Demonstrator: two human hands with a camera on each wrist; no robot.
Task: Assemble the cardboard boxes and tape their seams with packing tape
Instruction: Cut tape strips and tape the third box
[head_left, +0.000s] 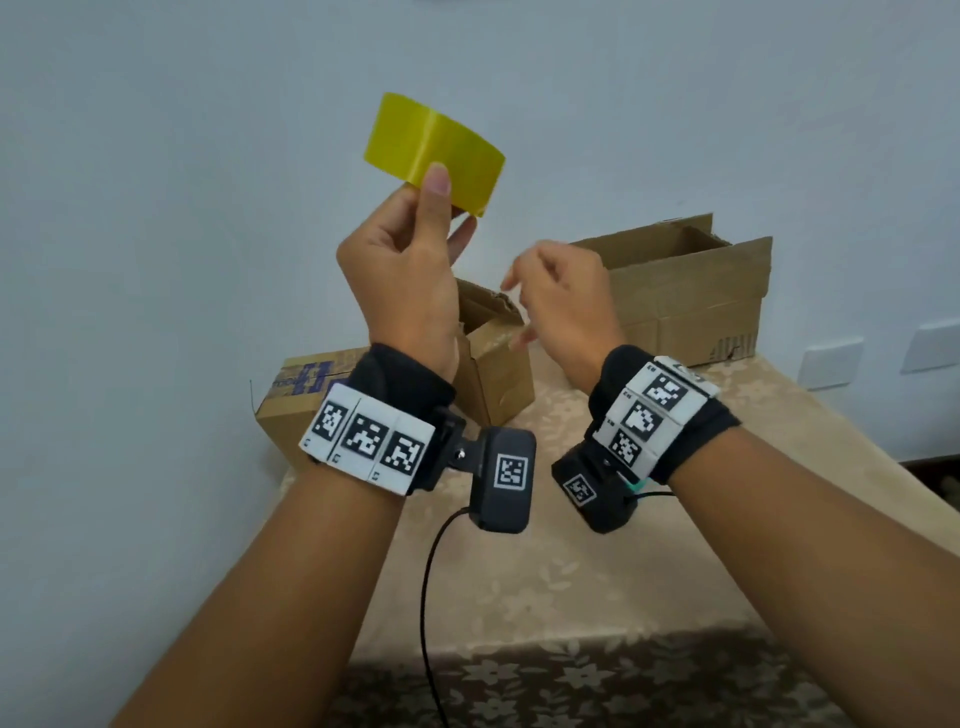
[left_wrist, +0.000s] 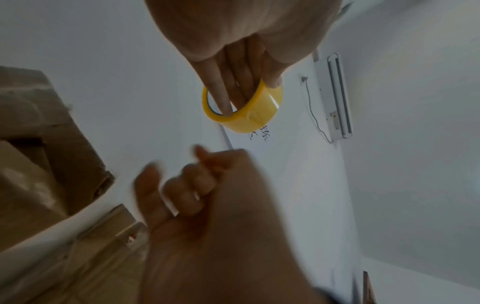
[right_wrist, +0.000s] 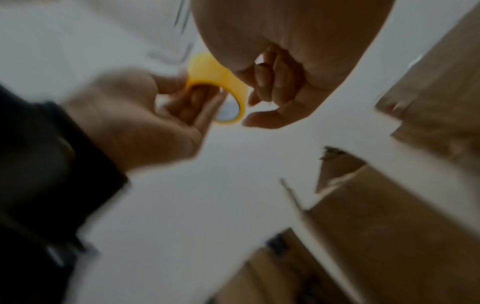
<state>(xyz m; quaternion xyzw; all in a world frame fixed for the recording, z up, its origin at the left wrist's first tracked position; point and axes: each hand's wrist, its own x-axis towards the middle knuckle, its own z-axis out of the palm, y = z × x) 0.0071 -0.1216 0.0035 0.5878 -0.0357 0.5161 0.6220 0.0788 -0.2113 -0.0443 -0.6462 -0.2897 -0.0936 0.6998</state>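
My left hand (head_left: 451, 203) is raised in front of the wall and holds a yellow roll of packing tape (head_left: 434, 150). In the left wrist view its fingers (left_wrist: 228, 90) pass through the core of the tape roll (left_wrist: 253, 115) and the thumb presses the outside. My right hand (head_left: 519, 306) hangs in the air just right of and below the roll, blurred, fingers loosely curled, holding nothing. The right wrist view shows the right hand (right_wrist: 255, 109) close beside the tape roll (right_wrist: 221, 80), not touching it. A small open cardboard box (head_left: 496, 358) stands on the table behind my hands.
A larger open cardboard box (head_left: 685, 296) stands at the back right. A closed box with blue print (head_left: 298, 389) lies at the back left corner. The table (head_left: 545, 571) wears a beige flowered cloth. A black cable (head_left: 431, 597) hangs from the left wrist camera.
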